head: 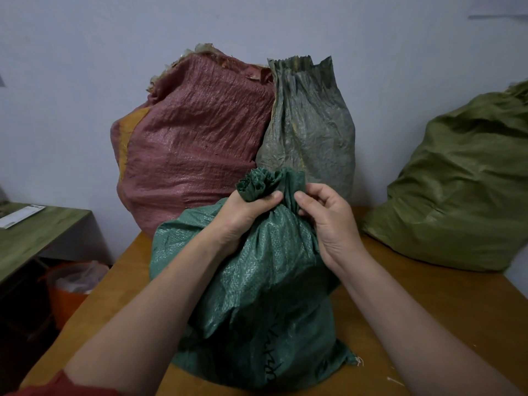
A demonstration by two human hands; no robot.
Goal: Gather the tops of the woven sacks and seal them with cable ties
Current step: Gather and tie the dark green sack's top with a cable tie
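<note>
Fingers (258, 200) of the left hand (243, 221) are clenched round the gathered neck of the dark green sack (257, 281), the bunched top (263, 182) being squeezed out above the fist at twelve o'clock. Just beside it, at three o'clock of the neck, the right hand (328, 224) is seen with thumb and forefinger pinching a loose fold of the weave, the other fingers curled but not fully closed. The sack is stood upright near the front of the wooden table (428, 295), at six o'clock of the red sack (194, 144) and the grey-green sack (311, 127), both unsealed and open at the top. An olive sack (457, 190) is slumped well apart at three o'clock. No cable tie can be made out. The woven cloth is judged thin, crinkly and rather slippery, soft enough to pleat yet springy, so the neck is best gripped low, just above the bulging contents, where a tie would bite.
</note>
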